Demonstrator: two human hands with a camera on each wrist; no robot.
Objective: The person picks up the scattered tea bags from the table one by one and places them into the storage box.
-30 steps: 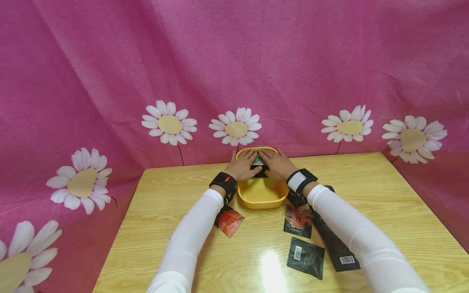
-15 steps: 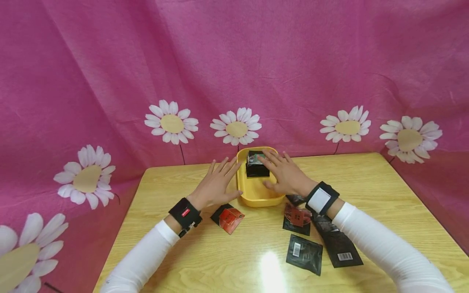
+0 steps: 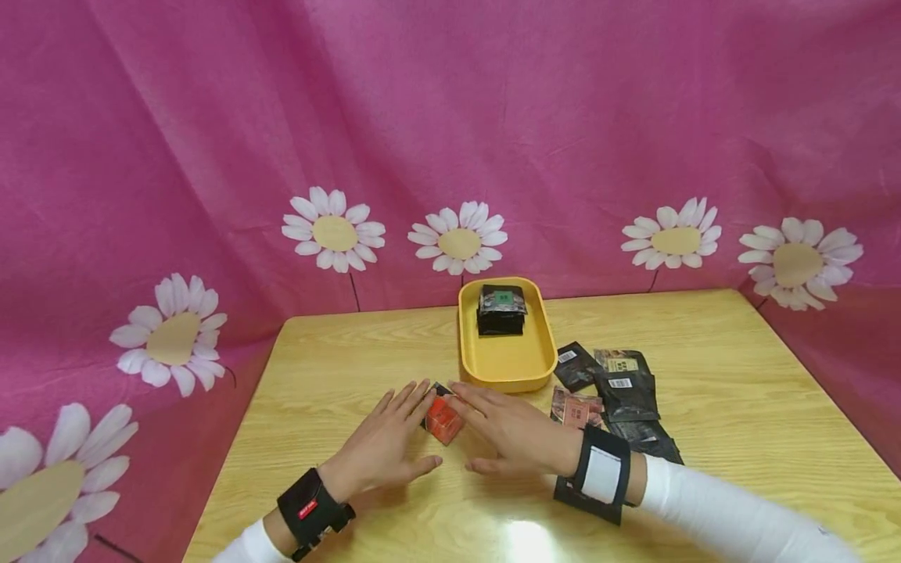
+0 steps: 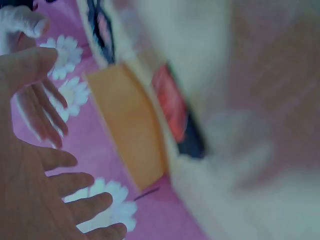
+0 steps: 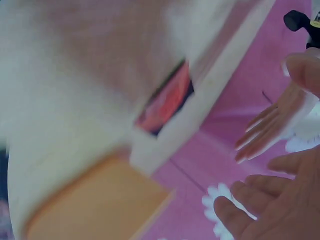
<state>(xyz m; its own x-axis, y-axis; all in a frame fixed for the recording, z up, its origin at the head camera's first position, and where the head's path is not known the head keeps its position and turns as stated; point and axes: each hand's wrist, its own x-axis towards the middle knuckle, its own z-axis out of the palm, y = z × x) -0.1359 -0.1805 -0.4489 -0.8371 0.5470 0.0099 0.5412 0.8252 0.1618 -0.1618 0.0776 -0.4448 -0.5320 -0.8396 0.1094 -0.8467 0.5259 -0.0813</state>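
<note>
Both hands hover over the near middle of the table, fingers spread and holding nothing. My left hand (image 3: 383, 442) is left of a red and black sachet (image 3: 443, 418) that lies flat on the wood. From the other side my right hand (image 3: 517, 430) reaches toward it, fingertips overlapping its upper right edge in the head view. The same sachet (image 4: 172, 105) shows blurred in the left wrist view. Beyond the hands stands a yellow tray (image 3: 508, 367); a stack of black sachets (image 3: 501, 309), the top one with a green label, sits at its far end.
Right of the tray lie several black sachets (image 3: 626, 395), some overlapping. A sachet with a reddish label (image 3: 573, 407) lies near them, and another black one (image 3: 587, 500) is partly hidden under the right wrist. A pink flowered cloth (image 3: 563, 156) hangs behind the table.
Both hands have left the sachet stack in the tray and come back toward the near side, drawing together around the red and black sachet. The stack stays in the tray.
</note>
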